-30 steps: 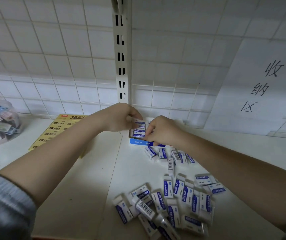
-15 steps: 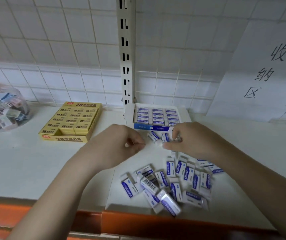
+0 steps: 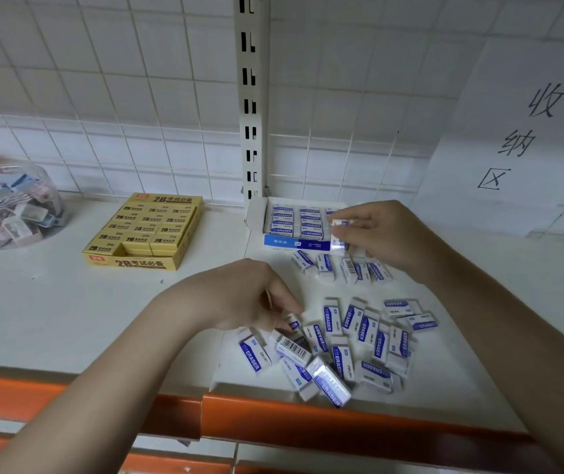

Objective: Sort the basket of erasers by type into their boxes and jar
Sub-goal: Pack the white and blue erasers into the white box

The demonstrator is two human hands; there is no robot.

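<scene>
Right hand (image 3: 381, 234), right of centre: fingers pinch one or two white-and-blue erasers (image 3: 338, 234) at the front right corner of the blue-and-white box (image 3: 292, 241), apparently to fill a free slot in its rows.

Left hand (image 3: 249, 295), centre: fingers curled downward into the near heap, tips touching a wrapped eraser; whether it is actually gripped cannot be told. Judged to be picking the next piece while the other hand loads.

Loose erasers (image 3: 362, 340), lower centre to lower right: a scattered heap of the same white-and-blue type, lying flat on the white surface (image 3: 51, 313), labels at all angles, one showing a barcode. A smaller row (image 3: 342, 266) lies just in front of the box, likely staged for quick loading.

Blue-and-white box: upper centre, against the wall post, lid flap open to the left, mostly filled with neat rows.

Yellow box (image 3: 143, 234), left of centre: filled with yellow erasers, one gap at its front row.

Clear jar (image 3: 10, 206), far left: holds mixed assorted erasers.

Paper sign (image 3: 526, 131), upper right: handwritten characters, taped to the tiled wall.

No basket is in view.
</scene>
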